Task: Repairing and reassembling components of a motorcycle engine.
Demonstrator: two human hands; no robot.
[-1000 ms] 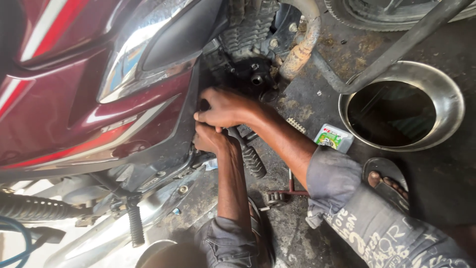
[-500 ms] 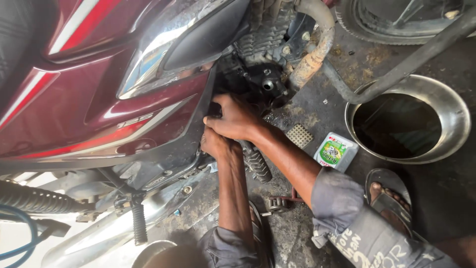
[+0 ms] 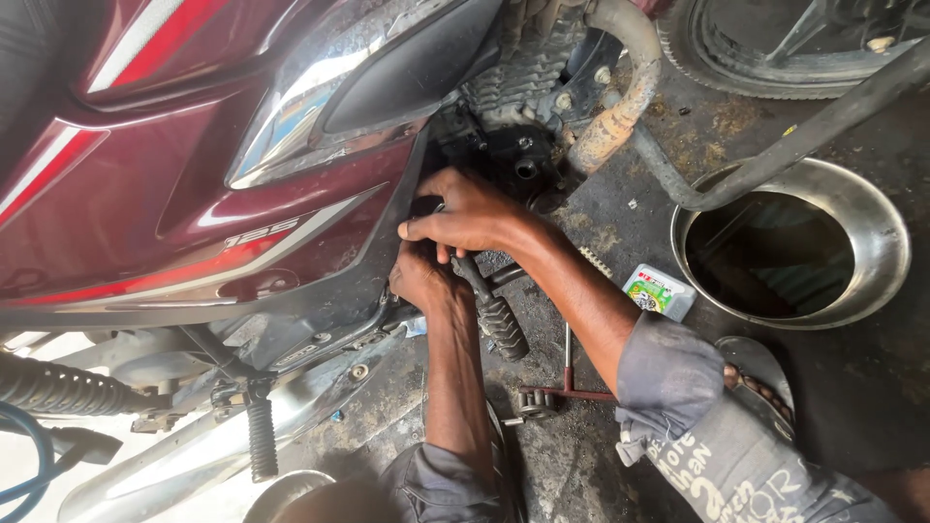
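Under the maroon motorcycle side panel (image 3: 242,242), both hands press at the dark engine case; the right hand (image 3: 470,213) curls its fingers closed around something small I cannot make out; the left hand (image 3: 421,279) sits beneath, its grip hidden; the black ribbed rubber footpeg (image 3: 496,320) juts out just below them, and a steel basin (image 3: 877,242) stands well apart, apparently to catch oil.

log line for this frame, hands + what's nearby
left hand: under maroon side panel | right hand: at engine, above footpeg | floor: steel basin, T-wrench
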